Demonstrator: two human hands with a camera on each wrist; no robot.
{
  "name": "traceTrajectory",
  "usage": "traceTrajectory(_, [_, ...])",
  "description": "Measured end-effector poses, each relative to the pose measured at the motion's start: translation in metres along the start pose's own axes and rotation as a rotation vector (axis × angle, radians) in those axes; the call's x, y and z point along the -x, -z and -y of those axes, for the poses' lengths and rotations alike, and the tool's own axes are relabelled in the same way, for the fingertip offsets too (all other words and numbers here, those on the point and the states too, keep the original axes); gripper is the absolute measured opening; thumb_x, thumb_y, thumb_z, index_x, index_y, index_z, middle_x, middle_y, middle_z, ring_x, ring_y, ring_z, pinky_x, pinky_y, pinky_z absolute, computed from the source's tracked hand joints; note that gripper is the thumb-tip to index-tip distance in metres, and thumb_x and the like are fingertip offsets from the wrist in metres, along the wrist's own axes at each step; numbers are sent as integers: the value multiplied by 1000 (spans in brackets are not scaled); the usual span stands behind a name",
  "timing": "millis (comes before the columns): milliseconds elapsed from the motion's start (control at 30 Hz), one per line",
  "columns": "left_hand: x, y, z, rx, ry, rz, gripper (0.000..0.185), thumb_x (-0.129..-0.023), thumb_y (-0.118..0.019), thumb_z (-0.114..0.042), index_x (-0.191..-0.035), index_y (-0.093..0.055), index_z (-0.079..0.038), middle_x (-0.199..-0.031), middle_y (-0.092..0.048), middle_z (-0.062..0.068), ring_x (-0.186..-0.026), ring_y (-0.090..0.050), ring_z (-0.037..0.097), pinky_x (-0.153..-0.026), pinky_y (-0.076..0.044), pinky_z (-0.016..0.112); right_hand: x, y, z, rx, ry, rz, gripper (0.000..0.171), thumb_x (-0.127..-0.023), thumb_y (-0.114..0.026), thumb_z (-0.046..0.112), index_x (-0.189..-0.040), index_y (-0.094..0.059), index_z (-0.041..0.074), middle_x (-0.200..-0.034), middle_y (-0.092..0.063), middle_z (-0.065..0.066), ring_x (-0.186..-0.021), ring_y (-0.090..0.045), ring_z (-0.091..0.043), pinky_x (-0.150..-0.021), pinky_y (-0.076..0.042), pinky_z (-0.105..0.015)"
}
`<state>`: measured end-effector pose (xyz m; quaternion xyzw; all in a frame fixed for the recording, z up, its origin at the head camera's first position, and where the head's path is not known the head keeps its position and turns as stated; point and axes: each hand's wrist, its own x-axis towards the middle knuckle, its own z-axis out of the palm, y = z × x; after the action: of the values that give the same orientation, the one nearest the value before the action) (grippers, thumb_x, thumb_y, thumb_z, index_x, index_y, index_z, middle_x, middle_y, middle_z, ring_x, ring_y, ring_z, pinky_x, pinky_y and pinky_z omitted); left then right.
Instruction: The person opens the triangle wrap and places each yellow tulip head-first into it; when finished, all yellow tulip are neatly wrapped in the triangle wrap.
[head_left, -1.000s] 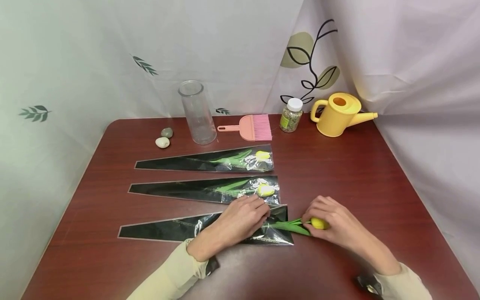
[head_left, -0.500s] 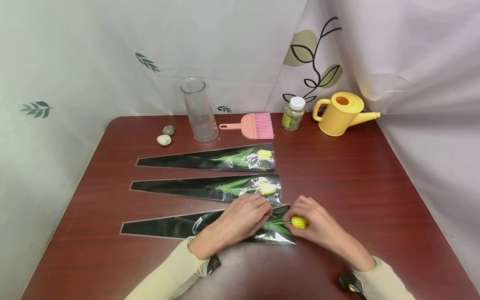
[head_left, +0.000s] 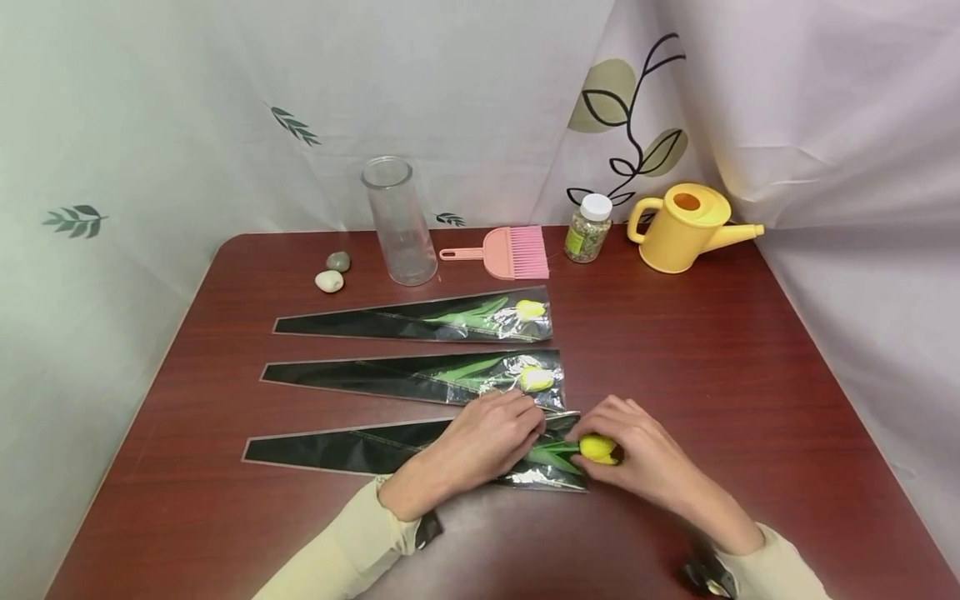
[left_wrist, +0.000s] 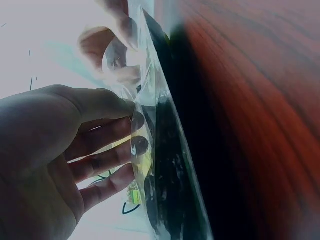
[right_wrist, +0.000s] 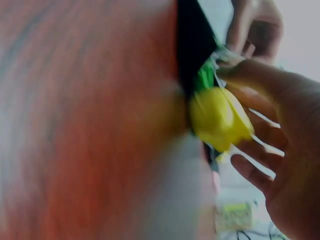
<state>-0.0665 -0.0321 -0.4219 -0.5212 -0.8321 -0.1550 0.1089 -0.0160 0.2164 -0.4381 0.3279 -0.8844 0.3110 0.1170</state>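
In the head view, a yellow tulip [head_left: 597,449] lies with its leaves inside the nearest clear-and-black flower sleeve [head_left: 330,450], its bloom at the wide mouth. My left hand [head_left: 491,433] pinches the sleeve's clear film [left_wrist: 145,135] between thumb and fingers, lifting it off the black backing in the left wrist view. Curled round the tulip just below its bloom, my right hand [head_left: 637,442] has its fingertips right at the sleeve's mouth. The bloom [right_wrist: 220,117] shows in front of that palm in the right wrist view. Much of the stem is hidden by my left hand.
Two more sleeves, a middle one [head_left: 330,373] and a far one [head_left: 337,325], each hold a yellow tulip. Along the back stand a glass vase [head_left: 401,233], a jar [head_left: 587,233] and a yellow watering can [head_left: 678,233], with a pink brush [head_left: 502,252] and two stones [head_left: 330,281].
My right hand has moved left with the tulip, sliding its leaves into the sleeve until the bloom reached the mouth. My left hand keeps its hold on the sleeve.
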Motion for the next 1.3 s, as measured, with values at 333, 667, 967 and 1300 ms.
traceTrajectory(333, [1, -3, 1, -5, -14, -15, 8, -96, -59, -18, -88, -62, -17, -84, -57, -7, -82, -54, 12, -72, -47, 27, 30, 30, -15, 92, -150, 99, 50, -72, -86, 30, -117, -66, 23, -112, -60, 17, -105, -51, -1, -89, -38, -18])
traceTrajectory(667, [2, -1, 0, -1, -9, -5, 7, -96, -59, -17, -90, -63, -17, -87, -58, -8, -84, -55, 11, -74, -47, 26, 35, 25, -16, 62, -124, 95, 40, -70, -87, 17, -105, -68, 26, -95, -58, 19, -85, -54, 0, -76, -42, -14])
traceTrajectory(967, [2, -1, -1, 3, -12, -7, 6, -95, -60, -17, -89, -63, -17, -86, -58, -8, -84, -54, 10, -74, -47, 26, 33, 23, -10, -147, -137, 79, 39, -75, -85, 11, -107, -69, 24, -94, -62, 11, -82, -59, -7, -70, -48, -18])
traceTrajectory(1300, [1, 1, -3, 2, -6, -14, 6, -96, -60, -18, -90, -63, -18, -87, -58, -8, -83, -54, 11, -74, -47, 27, 20, 3, -1, -266, -92, 16, 36, -75, -85, 7, -106, -70, 20, -86, -62, 9, -72, -58, -7, -59, -47, -16])
